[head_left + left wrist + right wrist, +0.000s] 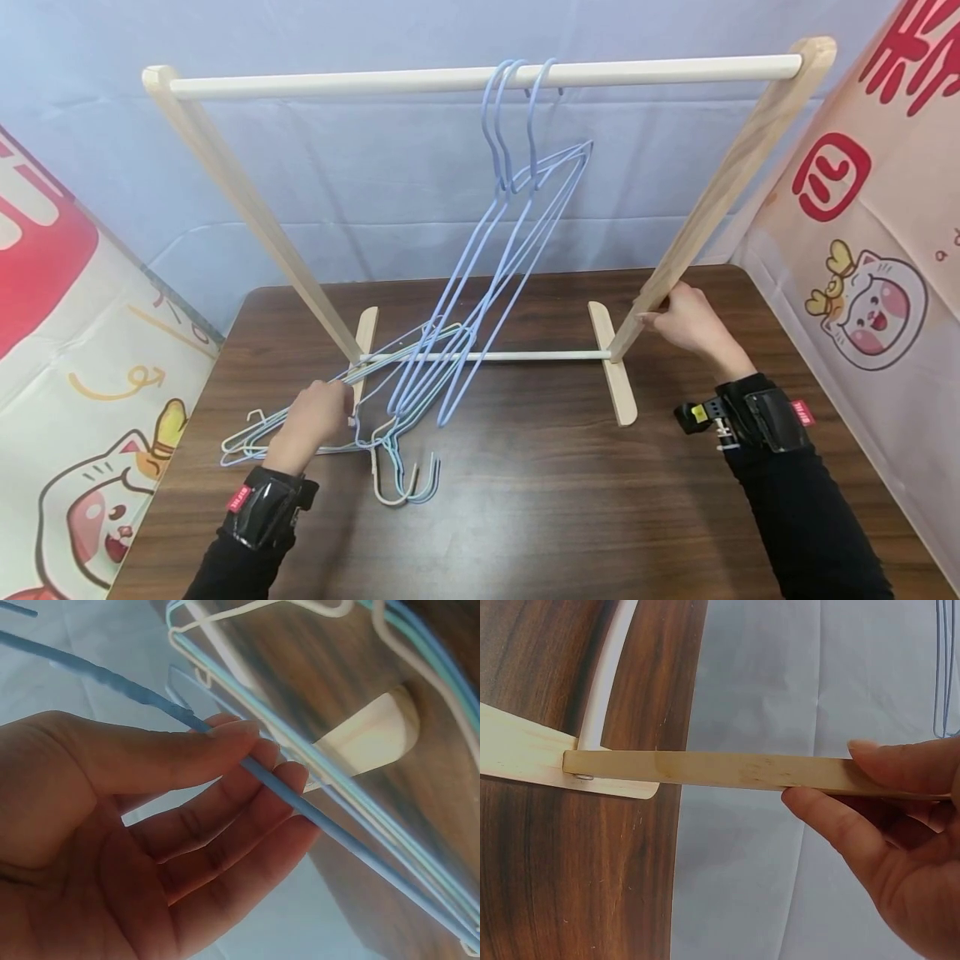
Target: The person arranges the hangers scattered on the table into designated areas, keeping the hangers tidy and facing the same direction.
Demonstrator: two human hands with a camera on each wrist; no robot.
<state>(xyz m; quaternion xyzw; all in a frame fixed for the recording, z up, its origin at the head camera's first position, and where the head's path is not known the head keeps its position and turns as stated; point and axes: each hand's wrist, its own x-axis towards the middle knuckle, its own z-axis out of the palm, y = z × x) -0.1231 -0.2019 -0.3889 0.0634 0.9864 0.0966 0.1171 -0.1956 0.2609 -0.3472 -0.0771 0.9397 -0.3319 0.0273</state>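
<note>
Left hand (311,417) pinching a blue hanger (360,855), right hand (686,321) gripping a post (727,192), rail (337,82) bearing three hangers (531,125) (also blue)

The brown table (525,542) bears a rack (716,204) and hangers (388,442).

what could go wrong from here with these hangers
The blue hanger in the left hand may snag the loose hangers close by. Lifting might also knock the three hung hangers, which overlap those in the head view. The rack could shift if the right hand tugs the post it grips.
</note>
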